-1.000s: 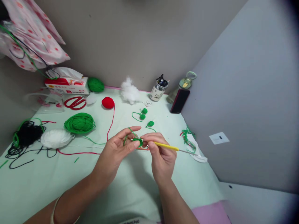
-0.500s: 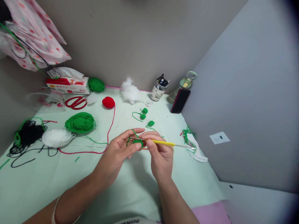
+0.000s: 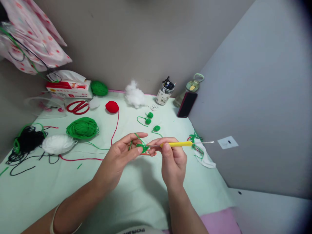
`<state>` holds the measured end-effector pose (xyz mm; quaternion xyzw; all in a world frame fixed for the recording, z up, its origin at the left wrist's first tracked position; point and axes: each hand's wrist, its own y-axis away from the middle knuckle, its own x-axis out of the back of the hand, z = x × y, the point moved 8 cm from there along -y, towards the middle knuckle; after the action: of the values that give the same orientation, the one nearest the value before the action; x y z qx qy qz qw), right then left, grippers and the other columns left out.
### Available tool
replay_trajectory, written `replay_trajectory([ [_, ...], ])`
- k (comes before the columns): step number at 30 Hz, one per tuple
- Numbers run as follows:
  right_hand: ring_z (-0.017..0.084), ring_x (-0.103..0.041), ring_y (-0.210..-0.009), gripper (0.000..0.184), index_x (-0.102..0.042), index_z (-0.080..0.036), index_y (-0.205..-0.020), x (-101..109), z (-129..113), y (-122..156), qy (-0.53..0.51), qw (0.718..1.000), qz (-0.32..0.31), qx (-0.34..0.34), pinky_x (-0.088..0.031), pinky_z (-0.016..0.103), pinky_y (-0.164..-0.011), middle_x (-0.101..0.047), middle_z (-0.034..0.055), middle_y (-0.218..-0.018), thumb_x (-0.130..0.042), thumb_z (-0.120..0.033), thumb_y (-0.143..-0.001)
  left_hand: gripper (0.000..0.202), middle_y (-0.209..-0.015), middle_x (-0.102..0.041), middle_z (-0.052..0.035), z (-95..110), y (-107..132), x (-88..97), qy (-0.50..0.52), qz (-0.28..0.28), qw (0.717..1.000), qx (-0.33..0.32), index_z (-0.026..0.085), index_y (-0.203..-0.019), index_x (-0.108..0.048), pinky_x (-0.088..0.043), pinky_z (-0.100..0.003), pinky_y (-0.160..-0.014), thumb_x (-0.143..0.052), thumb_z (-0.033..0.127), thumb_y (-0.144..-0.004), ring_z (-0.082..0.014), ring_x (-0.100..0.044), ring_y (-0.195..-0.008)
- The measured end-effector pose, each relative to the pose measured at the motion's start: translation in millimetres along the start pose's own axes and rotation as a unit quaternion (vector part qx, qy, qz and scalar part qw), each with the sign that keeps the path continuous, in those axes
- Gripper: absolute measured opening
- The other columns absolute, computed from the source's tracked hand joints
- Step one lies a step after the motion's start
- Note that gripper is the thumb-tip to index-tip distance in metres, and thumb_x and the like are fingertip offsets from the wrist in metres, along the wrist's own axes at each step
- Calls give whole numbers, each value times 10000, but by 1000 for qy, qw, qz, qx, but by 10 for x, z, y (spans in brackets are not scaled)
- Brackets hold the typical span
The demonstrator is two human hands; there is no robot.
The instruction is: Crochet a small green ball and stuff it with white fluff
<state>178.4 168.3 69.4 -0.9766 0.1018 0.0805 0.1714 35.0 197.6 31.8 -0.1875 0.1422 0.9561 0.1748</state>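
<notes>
My left hand (image 3: pixel 123 152) pinches a small green crochet piece (image 3: pixel 143 148) between thumb and fingers, with green yarn running up over the raised index finger. In my right hand (image 3: pixel 172 159) is a crochet hook (image 3: pixel 179 144) with a yellow handle, held like a pen. Its thin metal tip points left and reaches the green piece; its other metal end sticks out to the right. An orange strip lies under the piece by my right fingertips, and what it is I cannot make out. Beyond my hands lie several small green crocheted balls (image 3: pixel 156 128).
Left lie a green yarn skein (image 3: pixel 83 128), white yarn (image 3: pixel 58 144), black yarn (image 3: pixel 30 139), a red ball (image 3: pixel 112 106) and red scissors (image 3: pixel 78 107). Behind stand a tissue box (image 3: pixel 70 89), stuffing (image 3: pixel 135 95), a pen cup (image 3: pixel 165 94), a bottle and a phone (image 3: pixel 187 104). Yarn scraps (image 3: pixel 196 146) lie right.
My right hand has moved right and slightly down with the crochet hook, drawing its tip back through the green piece. My left hand stays nearly in place, and the whole view has shifted slightly.
</notes>
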Motion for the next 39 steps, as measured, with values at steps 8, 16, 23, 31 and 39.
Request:
replay_trajectory([
  [8,202,-672,-934,328,-704,-240,-1177,-268,-312,235,378,866,-55,322,-578,322,-742,-715,93,-1024,-605,-43,-935,382,-775,-591,46,-32,31,-48,46,34,998,11,287,-1219,-748,-469,-234,-785,-805,290,-841,-75,-426,-615],
  [16,176,-669,-789,204,-757,-242,-966,-26,-97,-30,54,994,0,98,-562,313,-642,-703,43,-858,-561,-214,-1016,426,-664,-510,86,23,-20,-83,149,-12,988,46,243,-1264,-731,-467,-192,-767,-801,231,-844,-44,-291,-531],
  [23,189,-696,-902,266,-761,-269,-1096,-171,-140,71,237,955,-23,177,-597,325,-708,-740,65,-990,-600,-100,-967,477,-888,-653,29,-7,2,-66,88,22,996,-7,285,-1287,-711,-483,-225,-881,-832,260,-827,-102,-584,-822],
  [31,155,-657,-718,207,-759,-259,-1016,31,-85,-13,101,990,21,100,-556,316,-624,-710,35,-892,-561,-194,-1012,278,-537,-343,117,-79,-38,-81,188,-14,979,81,175,-1129,-789,-509,-229,-810,-773,213,-854,-41,-229,-479],
  [39,147,-651,-739,155,-764,-228,-942,35,112,-55,21,1000,13,-16,-552,288,-646,-718,32,-891,-634,-302,-983,289,-764,-605,18,7,-17,-83,49,-2,999,12,233,-1139,-780,-411,-257,-652,-775,291,-856,-114,-507,-636],
])
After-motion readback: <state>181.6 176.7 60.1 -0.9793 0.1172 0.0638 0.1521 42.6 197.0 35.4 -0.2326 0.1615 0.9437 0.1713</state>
